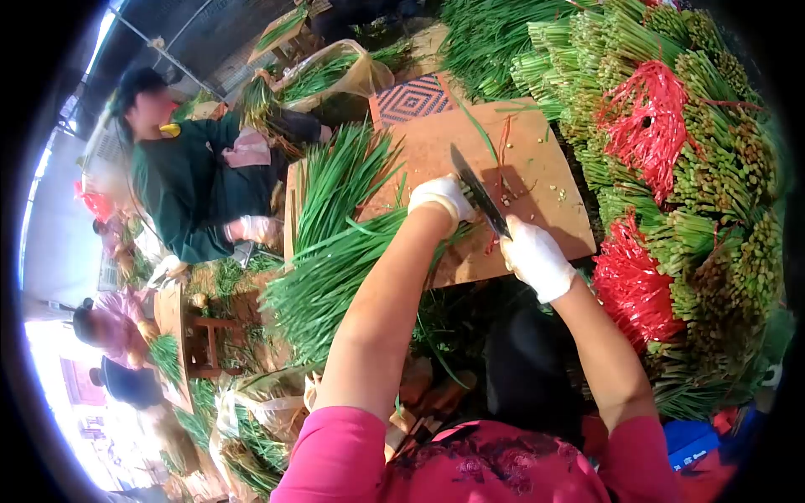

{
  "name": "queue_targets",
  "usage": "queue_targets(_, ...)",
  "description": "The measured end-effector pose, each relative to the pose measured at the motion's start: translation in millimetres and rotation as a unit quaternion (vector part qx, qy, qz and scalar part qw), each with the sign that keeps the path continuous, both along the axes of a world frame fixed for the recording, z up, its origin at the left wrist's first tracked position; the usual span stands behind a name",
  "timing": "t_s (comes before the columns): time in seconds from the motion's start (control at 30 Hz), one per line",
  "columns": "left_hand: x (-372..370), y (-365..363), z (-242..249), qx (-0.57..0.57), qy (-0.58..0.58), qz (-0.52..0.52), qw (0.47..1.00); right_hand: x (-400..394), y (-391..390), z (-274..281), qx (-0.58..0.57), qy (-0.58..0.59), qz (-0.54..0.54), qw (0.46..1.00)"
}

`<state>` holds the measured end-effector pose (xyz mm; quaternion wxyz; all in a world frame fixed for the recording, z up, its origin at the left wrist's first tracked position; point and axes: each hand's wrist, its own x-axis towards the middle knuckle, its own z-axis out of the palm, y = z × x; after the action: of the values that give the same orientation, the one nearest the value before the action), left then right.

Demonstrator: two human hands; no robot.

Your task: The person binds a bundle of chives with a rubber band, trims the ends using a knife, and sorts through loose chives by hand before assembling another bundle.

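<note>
My left hand [442,201], in a white glove, is closed around the cut end of a bunch of garlic chives [335,289]. Their long green leaves trail to the lower left over the board's edge. My right hand [537,258], also gloved in white, grips the handle of a knife [478,191]. The dark blade points up and to the left, right beside the left hand's fingers and the stalk ends. Both hands are over a brown wooden board [537,151]. Small trimmed bits and a thin red strip lie on it. More loose chives [340,180] rest on the board's left side.
Tied bundles [713,151] are stacked high at the right, with red plastic ties [646,121] heaped on them. A patterned mat [415,99] lies behind the board. A co-worker in dark green [197,180] sits at the left; other people work farther off. Filled plastic bags [268,411] stand lower left.
</note>
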<state>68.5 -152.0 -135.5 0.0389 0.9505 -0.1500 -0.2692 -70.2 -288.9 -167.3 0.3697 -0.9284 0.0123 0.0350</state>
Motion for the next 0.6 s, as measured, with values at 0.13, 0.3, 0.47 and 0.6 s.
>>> queue_targets(0.13, -6, -3, 4, 0.003, -0.019, -0.004, 1.0, 30, 5, -32, 0.206, 0.057, -0.032, 0.976)
queue_targets(0.3, -9, -7, 5, 0.008, -0.024, -0.022, 0.999, -12, 9, 8, 0.211, 0.121, -0.046, 0.969)
queue_targets(0.47, -10, -8, 1, 0.029, -0.052, -0.013, 0.998, 46, 14, -100, 0.172, -0.033, 0.05, 0.983)
queue_targets(0.6, -16, -11, 0, 0.025, -0.049, -0.028, 0.998, -5, 9, -25, 0.103, 0.093, -0.044, 0.989)
